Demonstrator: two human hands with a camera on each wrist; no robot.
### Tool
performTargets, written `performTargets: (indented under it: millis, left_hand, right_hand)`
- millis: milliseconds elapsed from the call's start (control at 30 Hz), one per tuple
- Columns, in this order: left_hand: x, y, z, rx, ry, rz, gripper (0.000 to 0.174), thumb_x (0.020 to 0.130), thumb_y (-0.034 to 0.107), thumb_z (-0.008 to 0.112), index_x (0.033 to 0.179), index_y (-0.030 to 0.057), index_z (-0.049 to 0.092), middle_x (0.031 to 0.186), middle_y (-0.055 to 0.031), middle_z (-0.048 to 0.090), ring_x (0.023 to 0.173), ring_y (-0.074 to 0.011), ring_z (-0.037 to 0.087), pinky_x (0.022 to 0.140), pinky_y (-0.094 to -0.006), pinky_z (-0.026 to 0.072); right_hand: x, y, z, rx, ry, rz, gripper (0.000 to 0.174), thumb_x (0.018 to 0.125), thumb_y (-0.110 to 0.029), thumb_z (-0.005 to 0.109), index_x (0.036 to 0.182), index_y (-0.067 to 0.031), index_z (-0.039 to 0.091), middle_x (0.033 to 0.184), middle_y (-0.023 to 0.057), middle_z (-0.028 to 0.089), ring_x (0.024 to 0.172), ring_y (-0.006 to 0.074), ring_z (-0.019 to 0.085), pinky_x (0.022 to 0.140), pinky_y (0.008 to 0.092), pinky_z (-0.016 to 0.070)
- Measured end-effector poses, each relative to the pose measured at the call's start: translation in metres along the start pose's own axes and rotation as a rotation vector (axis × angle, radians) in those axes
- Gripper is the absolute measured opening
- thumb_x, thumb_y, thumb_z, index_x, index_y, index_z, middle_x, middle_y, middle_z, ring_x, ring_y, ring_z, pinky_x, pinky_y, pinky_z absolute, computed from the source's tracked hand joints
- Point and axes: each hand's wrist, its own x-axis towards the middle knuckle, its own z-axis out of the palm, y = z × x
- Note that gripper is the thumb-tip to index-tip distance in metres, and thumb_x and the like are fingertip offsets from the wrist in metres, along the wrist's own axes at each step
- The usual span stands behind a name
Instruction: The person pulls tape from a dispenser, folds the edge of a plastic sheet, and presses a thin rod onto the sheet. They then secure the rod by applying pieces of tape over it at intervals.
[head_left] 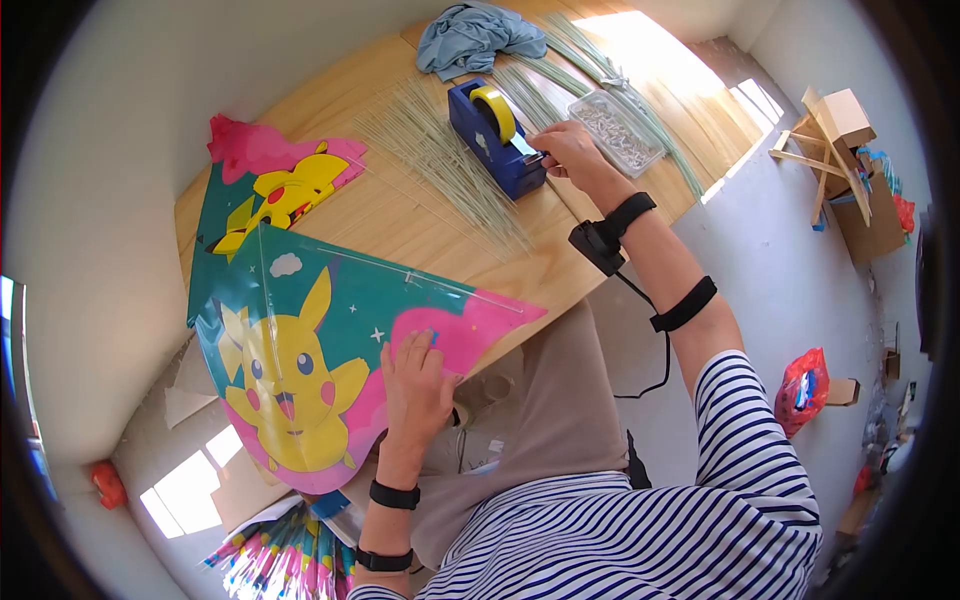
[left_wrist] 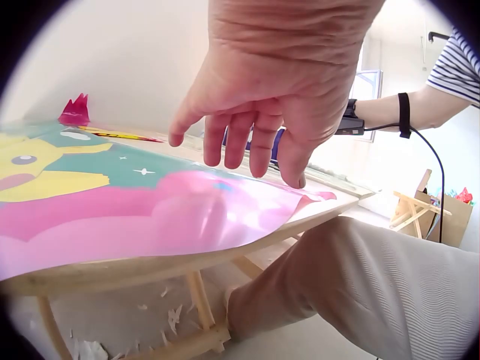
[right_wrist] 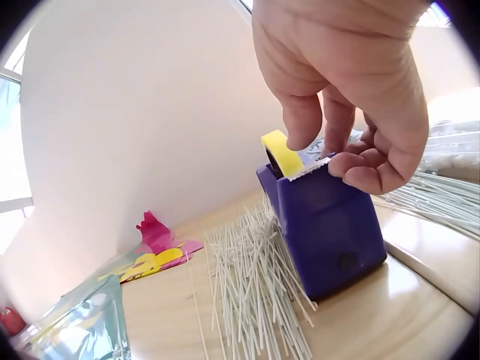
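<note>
A kite sheet (head_left: 380,290) in green and pink with a yellow cartoon figure lies at the table's near left edge. Over its pink part is the left hand (head_left: 418,385), fingers extended and loosely spread, also seen from the palm side in the left wrist view (left_wrist: 281,82). The blue tape dispenser (right_wrist: 330,225) holds a yellow tape roll (right_wrist: 282,154). At the dispenser's cutting edge, the right hand (right_wrist: 349,97) has its thumb and fingers bent, pinching the tape end (head_left: 523,146); its fingertips partly hide the tape.
Thin pale sticks (head_left: 435,150) lie left of the dispenser, with more bundles behind. A clear box (head_left: 615,132) of small metal-looking parts sits to the right. Blue cloth (head_left: 480,38) lies at the back. A second kite sheet (head_left: 215,215) lies at far left.
</note>
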Motion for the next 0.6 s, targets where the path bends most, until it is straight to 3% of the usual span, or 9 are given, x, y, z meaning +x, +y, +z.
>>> performTargets:
  millis: [167,267,367,467,600]
  left_hand:
    - [-0.01,0.001,0.007,0.021,-0.018,-0.012,0.035,0.078,0.017,0.08,0.105,0.0002,0.065,0.139,-0.0198,0.057,0.136,-0.0389,0.05,0.116,-0.0636,0.0294]
    - [-0.012,0.002,0.009,0.031,-0.027,-0.017,0.036,0.077,0.016,0.08,0.105,0.0,0.065,0.138,-0.02,0.058,0.135,-0.0389,0.051,0.116,-0.0635,0.0295]
    - [-0.011,0.005,0.01,0.015,-0.047,-0.013,0.036,0.077,0.015,0.081,0.105,-0.0001,0.065,0.137,-0.0201,0.059,0.134,-0.0389,0.051,0.117,-0.0632,0.0293]
    - [-0.011,0.006,0.016,0.022,-0.058,-0.007,0.037,0.077,0.016,0.081,0.106,-0.0002,0.065,0.136,-0.0201,0.059,0.134,-0.0389,0.052,0.117,-0.0627,0.0292]
    - [-0.014,0.008,0.015,0.013,-0.069,-0.023,0.037,0.077,0.016,0.081,0.107,0.0001,0.065,0.136,-0.0195,0.059,0.134,-0.0382,0.052,0.117,-0.0621,0.0291]
  right_hand:
    - [0.014,0.006,-0.008,0.021,-0.147,0.011,0.02,0.087,-0.017,0.08,0.085,-0.002,0.066,0.07,0.0026,0.057,0.06,0.0105,0.052,0.053,0.026,0.0444]
    - [0.001,0.013,-0.013,0.359,-0.1,0.018,0.019,0.086,-0.012,0.081,0.085,0.0023,0.068,0.076,0.0086,0.065,0.062,0.017,0.061,0.057,0.0308,0.0522]
    - [-0.004,0.023,-0.025,0.46,-0.201,0.015,0.011,0.092,-0.009,0.074,0.089,-0.0011,0.068,0.084,0.0084,0.067,0.071,0.0184,0.068,0.072,0.032,0.0604]
    - [-0.029,0.023,-0.018,0.481,-0.223,0.081,0.009,0.095,-0.007,0.072,0.096,0.0016,0.069,0.085,0.0075,0.067,0.077,0.0213,0.071,0.076,0.0355,0.063]
    - [-0.047,0.06,-0.018,0.778,-0.242,0.105,0.019,0.096,-0.012,0.071,0.108,0.0031,0.069,0.083,0.006,0.066,0.077,0.0212,0.07,0.079,0.0368,0.0612]
